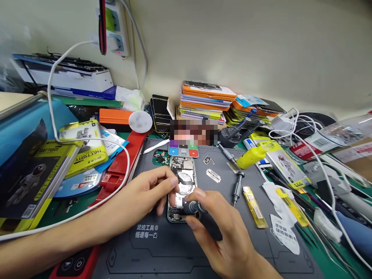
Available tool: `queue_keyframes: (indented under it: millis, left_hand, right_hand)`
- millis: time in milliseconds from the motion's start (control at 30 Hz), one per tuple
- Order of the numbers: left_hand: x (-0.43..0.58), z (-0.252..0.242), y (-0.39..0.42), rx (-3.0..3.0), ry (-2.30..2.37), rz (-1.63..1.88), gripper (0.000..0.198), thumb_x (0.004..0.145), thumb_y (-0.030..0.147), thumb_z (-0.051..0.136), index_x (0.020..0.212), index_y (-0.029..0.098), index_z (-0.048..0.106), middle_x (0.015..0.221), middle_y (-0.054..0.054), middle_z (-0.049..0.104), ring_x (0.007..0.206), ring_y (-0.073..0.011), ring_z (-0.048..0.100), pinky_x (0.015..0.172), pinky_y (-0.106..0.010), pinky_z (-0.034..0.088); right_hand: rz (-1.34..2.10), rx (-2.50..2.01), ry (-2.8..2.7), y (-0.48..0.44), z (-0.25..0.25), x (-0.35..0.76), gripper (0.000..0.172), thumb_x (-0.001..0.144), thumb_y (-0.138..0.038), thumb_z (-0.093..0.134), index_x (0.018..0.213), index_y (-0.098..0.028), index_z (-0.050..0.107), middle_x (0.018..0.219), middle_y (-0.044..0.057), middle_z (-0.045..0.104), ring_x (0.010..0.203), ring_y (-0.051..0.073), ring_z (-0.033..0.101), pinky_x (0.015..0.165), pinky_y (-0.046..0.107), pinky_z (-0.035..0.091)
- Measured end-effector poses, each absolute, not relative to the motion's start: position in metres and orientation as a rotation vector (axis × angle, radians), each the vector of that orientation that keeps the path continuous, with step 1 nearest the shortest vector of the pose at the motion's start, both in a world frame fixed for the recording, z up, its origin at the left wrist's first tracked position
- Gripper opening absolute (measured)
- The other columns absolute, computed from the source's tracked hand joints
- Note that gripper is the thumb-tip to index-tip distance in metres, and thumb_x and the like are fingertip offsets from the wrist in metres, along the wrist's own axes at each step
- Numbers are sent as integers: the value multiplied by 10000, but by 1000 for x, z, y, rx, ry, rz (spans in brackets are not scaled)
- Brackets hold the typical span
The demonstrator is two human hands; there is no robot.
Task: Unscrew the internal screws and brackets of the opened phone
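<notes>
An opened smartphone [182,164] lies upright in my view on the dark grey work mat, its inner parts bare and a round silvery area in its middle. My left hand [158,188] reaches over the phone's left edge, thumb and curled fingers close together; whatever is between the fingertips is too small to make out. Over the phone's lower right part, my right hand [228,228] has its thumb and fingers around a short dark screwdriver [191,207]. The screwdriver's tip cannot be seen.
Right of the phone lie a razor blade [213,175], another screwdriver [238,188], a yellow bottle [252,155] and a yellow box [255,207]. Battery packages [84,143] and a white cable [128,166] are at left. Stacked boxes [203,99] stand behind.
</notes>
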State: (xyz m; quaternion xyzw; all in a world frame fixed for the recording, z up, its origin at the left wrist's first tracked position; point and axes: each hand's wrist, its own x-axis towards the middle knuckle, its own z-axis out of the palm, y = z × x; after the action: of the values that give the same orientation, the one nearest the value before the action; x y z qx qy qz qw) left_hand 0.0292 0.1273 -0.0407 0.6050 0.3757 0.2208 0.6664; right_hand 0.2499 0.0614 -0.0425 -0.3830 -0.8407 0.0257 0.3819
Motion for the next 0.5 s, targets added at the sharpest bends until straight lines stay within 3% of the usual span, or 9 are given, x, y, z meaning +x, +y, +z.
queue_keyframes:
  millis: [167, 500]
  left_hand:
    - [29, -40, 128, 1360, 835, 495, 512, 1102, 628, 485, 886, 173, 577, 807, 33, 625, 671, -92, 531, 628, -253, 379]
    - [29, -39, 125, 1392, 848, 441, 424, 1115, 499, 506, 830, 186, 517, 727, 46, 556, 636, -113, 425, 621, -258, 338]
  right_hand:
    - [168, -855, -2078, 58, -51, 251, 413, 1136, -60, 491, 1541, -119, 428, 1293, 89, 584, 1217, 118, 597, 1103, 231, 538]
    - [153, -870, -2071, 60, -55, 252, 446, 1113, -31, 514, 1541, -114, 420, 1283, 100, 580, 1172, 129, 611, 1068, 245, 534]
